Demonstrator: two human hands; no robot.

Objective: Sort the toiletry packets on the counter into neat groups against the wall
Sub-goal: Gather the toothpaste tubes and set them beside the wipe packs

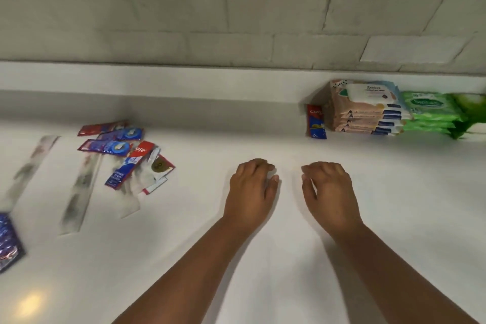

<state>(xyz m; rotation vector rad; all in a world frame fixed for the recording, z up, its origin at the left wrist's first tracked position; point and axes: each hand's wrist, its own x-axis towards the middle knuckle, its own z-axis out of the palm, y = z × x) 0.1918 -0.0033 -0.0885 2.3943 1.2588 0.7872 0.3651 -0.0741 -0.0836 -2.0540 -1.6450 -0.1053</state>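
1. both hands hover low over the middle of the white glossy tabletop [263,284], palms down, side by side with a small gap between them.
2. left hand [251,189]: fingers loosely curled downward, holding nothing.
3. right hand [328,189]: same posture, fingers loosely bent, holding nothing.
4. far right, against the low white ledge below the grey brick wall [236,8]: a stack of peach-and-blue wet-wipe packs [365,110], touching a stack of green wet-wipe packs [431,113] on its right.
5. a red toothpaste sachet [315,121] leans upright against the left side of the peach stack.
6. far left, well apart from the hands: a loose pile of red, blue and white sachets [126,155], overlapping.
7. two long pale strips [79,192], blurred, lie left of the pile.
8. a blue-purple foil packet [9,242] sits at the left edge.
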